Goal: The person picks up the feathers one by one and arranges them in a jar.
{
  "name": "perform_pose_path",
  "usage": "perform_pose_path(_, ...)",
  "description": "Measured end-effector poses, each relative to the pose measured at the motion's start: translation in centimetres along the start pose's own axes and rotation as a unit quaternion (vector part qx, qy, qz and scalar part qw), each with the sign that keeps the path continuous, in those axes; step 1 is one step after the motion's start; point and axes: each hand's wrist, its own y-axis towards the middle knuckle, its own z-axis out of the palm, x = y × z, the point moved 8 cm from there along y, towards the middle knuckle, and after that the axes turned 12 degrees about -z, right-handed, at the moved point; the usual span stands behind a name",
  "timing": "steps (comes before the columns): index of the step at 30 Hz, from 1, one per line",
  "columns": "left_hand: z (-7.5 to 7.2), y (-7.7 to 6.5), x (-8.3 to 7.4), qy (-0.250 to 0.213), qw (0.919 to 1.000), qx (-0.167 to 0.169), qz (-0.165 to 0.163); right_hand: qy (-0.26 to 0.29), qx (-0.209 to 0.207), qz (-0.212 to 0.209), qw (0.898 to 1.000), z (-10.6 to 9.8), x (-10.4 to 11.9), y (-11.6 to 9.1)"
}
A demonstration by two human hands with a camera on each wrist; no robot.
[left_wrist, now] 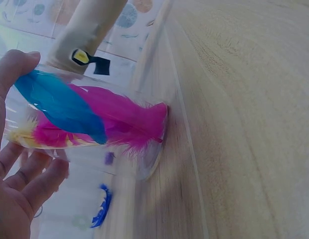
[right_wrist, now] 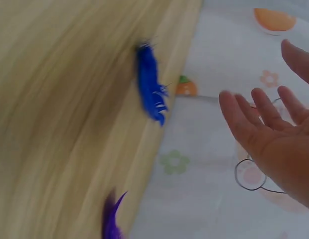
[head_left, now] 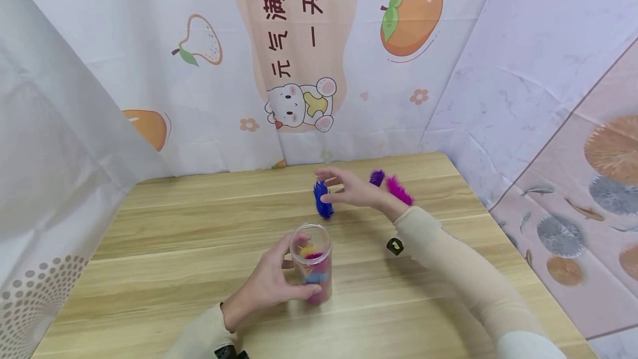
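Observation:
A clear plastic jar (head_left: pixel 324 270) stands upright on the table, and my left hand (head_left: pixel 271 278) holds it round its side with thumb and fingers. Inside it, the left wrist view shows a teal feather (left_wrist: pixel 62 104), magenta feathers (left_wrist: pixel 117 117) and a yellow one (left_wrist: pixel 22 134). Beyond the jar lies a blue feather (head_left: pixel 323 201) on the wood. Over that feather hovers my right hand (head_left: pixel 351 187), its fingers extended and apart with nothing between them; the right wrist view (right_wrist: pixel 274 134) shows a gap to the blue feather.
To the right of my right hand lie a purple feather (head_left: pixel 377 177) and a magenta feather (head_left: pixel 399 190). The wooden table (head_left: pixel 189 220) ends at a printed curtain (head_left: pixel 209 98) behind, with further sheets hanging at the left and right.

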Motion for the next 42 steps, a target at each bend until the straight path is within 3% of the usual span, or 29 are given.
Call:
perform_pose_path(3, 0.0, 0.0, -0.1, -0.003, 1.0000, 0.002, 0.001, -0.118, 0.049, -0.027, 0.991, 0.9, -1.0, 0.0)
perform_pose_path(6, 0.0, -0.1, -0.1, -0.003, 1.0000, 0.002, 0.001, -0.224, 0.109, -0.045, 0.967, 2.1, -1.9, -0.3)
perform_pose_path(9, 0.0, -0.1, -0.2, -0.001, 1.0000, -0.001, 0.003, -0.260, 0.149, -0.041, 0.953, 2.9, -3.0, -0.8)
perform_pose_path(16, 0.1, -0.1, -0.2, -0.004, 1.0000, 0.000, 0.009, -0.310, 0.192, -0.055, 0.929, 4.0, -4.6, -1.5)
perform_pose_path(19, 0.1, -0.1, -0.1, -0.004, 1.0000, -0.001, 0.008, -0.317, 0.207, -0.050, 0.924, 4.4, -5.4, -1.6)
perform_pose_path(30, 0.2, 0.0, 0.1, -0.002, 1.0000, -0.001, 0.001, -0.304, 0.228, 0.007, 0.925, 5.0, -6.9, -1.8)
perform_pose_path(42, 0.2, 0.0, 0.0, 0.000, 1.0000, 0.000, 0.005, -0.328, 0.200, 0.006, 0.923, 5.1, -6.4, -1.3)
